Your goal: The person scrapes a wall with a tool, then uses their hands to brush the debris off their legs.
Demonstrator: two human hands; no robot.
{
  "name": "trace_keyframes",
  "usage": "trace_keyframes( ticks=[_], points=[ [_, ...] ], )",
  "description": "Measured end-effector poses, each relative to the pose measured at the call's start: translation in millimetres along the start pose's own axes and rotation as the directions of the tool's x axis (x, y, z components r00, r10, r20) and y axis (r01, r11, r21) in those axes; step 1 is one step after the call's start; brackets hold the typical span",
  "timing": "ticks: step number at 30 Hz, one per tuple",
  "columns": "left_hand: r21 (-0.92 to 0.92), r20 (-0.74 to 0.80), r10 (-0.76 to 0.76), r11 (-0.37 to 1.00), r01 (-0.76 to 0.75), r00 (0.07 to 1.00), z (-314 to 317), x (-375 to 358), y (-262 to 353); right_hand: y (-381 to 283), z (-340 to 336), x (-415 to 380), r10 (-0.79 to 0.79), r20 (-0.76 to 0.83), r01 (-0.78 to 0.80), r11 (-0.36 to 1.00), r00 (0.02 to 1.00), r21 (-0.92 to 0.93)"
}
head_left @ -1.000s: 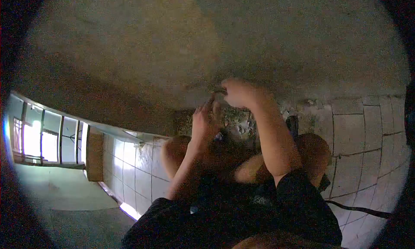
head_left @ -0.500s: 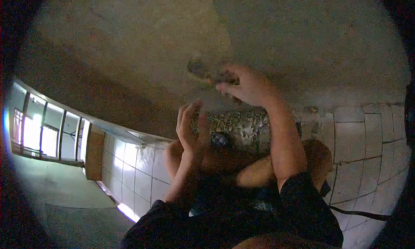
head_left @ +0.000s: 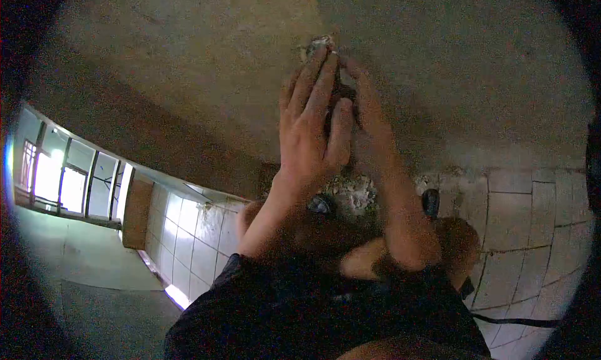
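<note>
Dark tool (head_left: 345, 95) has moved higher, right hand (head_left: 374, 113) gripping it, and the left hand (head_left: 303, 141) just joined, fingers straight and looking flat against it, so kinda two-handed now.

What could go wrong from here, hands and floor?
1. The left hand's fingers lie close to the pale ragged bit and the dark object between the hands; a slip might scrape or pinch them. Blur hides the right hand's grip.
2. Pale flakes litter the floor by the dark footwear; footing may be poor if the person shifts.
3. The dark cord across the tiles could catch a foot on getting up.
</note>
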State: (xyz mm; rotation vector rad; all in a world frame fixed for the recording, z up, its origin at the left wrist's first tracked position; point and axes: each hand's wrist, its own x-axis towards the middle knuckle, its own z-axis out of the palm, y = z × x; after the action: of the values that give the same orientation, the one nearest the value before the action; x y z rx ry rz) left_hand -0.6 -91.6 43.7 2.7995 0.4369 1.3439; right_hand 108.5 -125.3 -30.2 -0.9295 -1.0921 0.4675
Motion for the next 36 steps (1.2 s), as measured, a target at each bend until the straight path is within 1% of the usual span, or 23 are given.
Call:
trace_keyframes(
  ticks=[1,2,6,7,8,11,13,14,15,16,17,19,21,22,24,25,27,28,29,30,33,36],
  points=[
    [0.008,0.001,-0.006,1.0,0.006,1.0,1,1,-3,0,0,-4,-0.002,0.003,0.002,1.0,1.0,0.009],
    [0.013,0.041,-0.001,1.0,0.001,0.999,2,3,-6,4,4,8,-0.004,0.008,0.004,1.0,1.0,0.019],
    [0.06,0.145,0.005,0.998,-0.013,0.989,1,10,-11,7,3,-2,-0.008,0.014,0.007,0.998,1.0,0.059],
    [0.063,0.148,0.003,0.998,-0.012,0.989,3,12,-12,9,4,8,-0.01,0.011,0.01,0.998,1.0,0.064],
    [0.059,0.137,0.004,0.998,-0.012,0.991,5,13,-12,8,0,-4,-0.011,0.006,0.011,0.998,1.0,0.069],
    [0.043,0.13,-0.013,0.999,0.008,0.991,8,16,-14,22,2,14,0.018,-0.001,-0.018,0.996,1.0,0.083],
    [0.028,0.123,-0.034,0.999,0.031,0.992,11,19,-12,21,-1,1,0.043,0.003,-0.043,0.996,0.999,0.083],
    [0.05,0.072,-0.004,0.999,0.0,0.997,14,20,-13,31,-9,16,0.07,0.005,-0.071,0.994,0.998,0.085],
    [0.075,0.021,0.031,0.997,-0.033,0.999,17,18,-12,33,-12,10,0.094,0.006,-0.094,0.992,0.996,0.087],
    [0.073,0.021,0.026,0.997,-0.027,0.999,17,17,-12,37,-13,22,0.094,0.005,-0.094,0.992,0.996,0.087],
    [0.065,0.007,0.021,0.998,-0.021,1.0,17,16,-12,36,-14,16,0.095,0.006,-0.095,0.991,0.995,0.09],
    [0.062,-0.024,0.04,0.997,-0.038,0.999,21,14,-14,25,-8,7,0.062,0.0,-0.062,0.994,0.998,0.093],
    [-0.028,-0.175,0.134,0.99,-0.141,0.975,29,6,-23,12,6,9,0.018,-0.023,-0.015,0.995,1.0,0.099],
    [-0.024,-0.177,0.149,0.987,-0.156,0.973,25,9,-22,8,3,6,0.0,-0.034,0.004,0.995,0.999,0.104],
    [0.097,0.016,0.039,0.994,-0.04,0.999,12,11,-17,5,-2,5,-0.018,-0.053,0.024,0.993,0.998,0.112],
    [0.096,0.024,0.036,0.995,-0.038,0.999,11,11,-17,8,-2,12,-0.015,-0.06,0.022,0.993,0.998,0.117],
    [0.121,-0.024,0.103,0.988,-0.1,0.994,12,12,-18,9,-1,12,-0.007,-0.062,0.015,0.992,0.998,0.124],
    [0.124,-0.027,0.104,0.987,-0.1,0.994,10,9,-14,8,5,20,-0.014,-0.063,0.022,0.992,0.998,0.126],
    [0.133,0.014,0.061,0.989,-0.062,0.998,8,6,-10,-3,6,4,-0.032,-0.068,0.041,0.991,0.997,0.128],
    [0.143,0.055,0.022,0.989,-0.03,0.998,7,7,-9,-9,17,8,-0.054,-0.078,0.064,0.99,0.995,0.13],
    [0.099,0.004,0.094,0.991,-0.094,0.996,6,15,-16,-9,9,20,-0.09,-0.103,0.103,0.986,0.991,0.132],
    [0.097,-0.016,0.06,0.994,-0.058,0.998,8,15,-15,-8,13,24,-0.081,-0.111,0.097,0.985,0.991,0.141]
  ],
)
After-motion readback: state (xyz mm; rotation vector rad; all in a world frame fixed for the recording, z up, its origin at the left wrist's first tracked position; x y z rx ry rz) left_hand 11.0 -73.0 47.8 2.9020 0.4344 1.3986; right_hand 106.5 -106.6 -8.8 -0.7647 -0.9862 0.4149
